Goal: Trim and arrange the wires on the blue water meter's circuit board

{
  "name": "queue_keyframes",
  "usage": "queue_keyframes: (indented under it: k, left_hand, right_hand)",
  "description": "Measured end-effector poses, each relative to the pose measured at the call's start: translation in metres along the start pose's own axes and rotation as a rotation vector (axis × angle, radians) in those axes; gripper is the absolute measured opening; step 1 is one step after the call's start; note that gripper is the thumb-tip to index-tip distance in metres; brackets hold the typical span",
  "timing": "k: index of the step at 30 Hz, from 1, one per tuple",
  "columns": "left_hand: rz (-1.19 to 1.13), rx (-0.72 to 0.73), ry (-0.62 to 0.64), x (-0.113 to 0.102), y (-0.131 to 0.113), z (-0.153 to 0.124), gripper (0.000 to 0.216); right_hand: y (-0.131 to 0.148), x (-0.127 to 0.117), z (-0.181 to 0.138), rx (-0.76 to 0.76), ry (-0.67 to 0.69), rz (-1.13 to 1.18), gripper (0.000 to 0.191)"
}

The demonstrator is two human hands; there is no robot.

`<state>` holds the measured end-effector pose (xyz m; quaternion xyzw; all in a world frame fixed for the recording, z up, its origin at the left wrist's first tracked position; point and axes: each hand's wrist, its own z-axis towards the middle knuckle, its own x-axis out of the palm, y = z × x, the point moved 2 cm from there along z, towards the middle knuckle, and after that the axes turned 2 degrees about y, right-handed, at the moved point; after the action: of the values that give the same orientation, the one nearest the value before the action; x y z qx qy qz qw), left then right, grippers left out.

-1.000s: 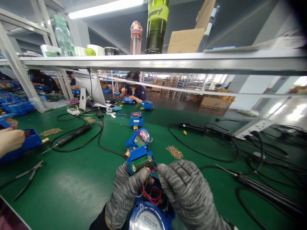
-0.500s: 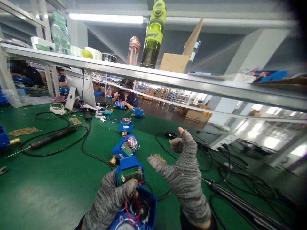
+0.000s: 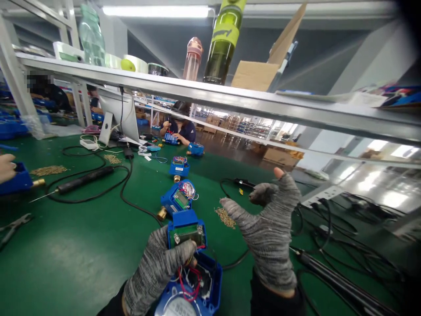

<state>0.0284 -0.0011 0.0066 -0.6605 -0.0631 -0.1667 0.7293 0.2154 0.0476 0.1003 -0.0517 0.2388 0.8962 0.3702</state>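
Note:
My left hand (image 3: 161,261), in a grey knit fingerless glove, grips the blue meter cover (image 3: 186,217). Its thumb presses near the lower edge of the green circuit board (image 3: 189,234) inside. Below lies the open blue meter body (image 3: 215,281) with red and other wires and a round dial. My right hand (image 3: 266,219), gloved alike, is raised over the green bench with thumb and fingers apart, holding nothing I can see. Just left of its fingers lies a pile of small brass-coloured screws (image 3: 225,218). A black electric screwdriver (image 3: 335,281) lies to the right of that hand.
Two more blue meters (image 3: 179,197) (image 3: 179,167) stand in line beyond. At left are another screwdriver (image 3: 85,179), pliers (image 3: 15,228), screw piles and a co-worker's hand (image 3: 6,167) on a blue meter. Cables and a power strip (image 3: 324,195) lie right. A shelf (image 3: 148,85) with bottles crosses above.
The view has swung slightly left. My right hand has shifted right, uncovering more of the screw pile. A co-worker's hand has appeared at far left; my left hand keeps its grip on the cover.

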Motion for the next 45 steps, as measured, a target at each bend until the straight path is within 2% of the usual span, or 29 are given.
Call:
queue_keyframes:
  k: [9,28,32,34,36,39,41,43,45]
  left_hand:
    - [0.095,0.007,0.000,-0.006,0.010,0.000,0.030]
    - [0.044,-0.028,-0.028,-0.005,0.007,0.001,0.036]
    - [0.088,-0.002,-0.016,-0.009,0.010,-0.001,0.030]
    - [0.104,0.021,-0.030,-0.009,0.009,-0.001,0.029]
    - [0.084,0.026,-0.054,-0.008,0.006,-0.001,0.031]
    - [0.028,0.015,-0.079,-0.005,0.001,0.000,0.033]
    - [0.000,0.015,-0.086,-0.003,-0.001,0.000,0.034]
    - [-0.029,0.018,-0.100,-0.001,-0.002,0.000,0.034]
    - [-0.044,0.017,-0.124,0.000,-0.003,-0.001,0.035]
  right_hand:
    - [-0.002,-0.006,-0.004,0.027,0.012,-0.018,0.097]
    - [0.002,-0.002,-0.003,0.058,0.027,0.028,0.100]
    - [0.004,-0.003,-0.003,0.065,0.043,0.071,0.091]
    - [0.003,-0.003,-0.011,0.081,0.128,0.125,0.081]
    - [0.002,-0.001,-0.026,0.138,0.307,0.239,0.067]
    - [0.003,0.003,-0.059,0.311,0.635,0.503,0.051]
    - [0.006,0.006,-0.077,0.462,0.807,0.660,0.043]
    - [0.009,0.007,-0.086,0.582,0.889,0.774,0.039]
    - [0.013,0.007,-0.085,0.653,0.888,0.852,0.038]
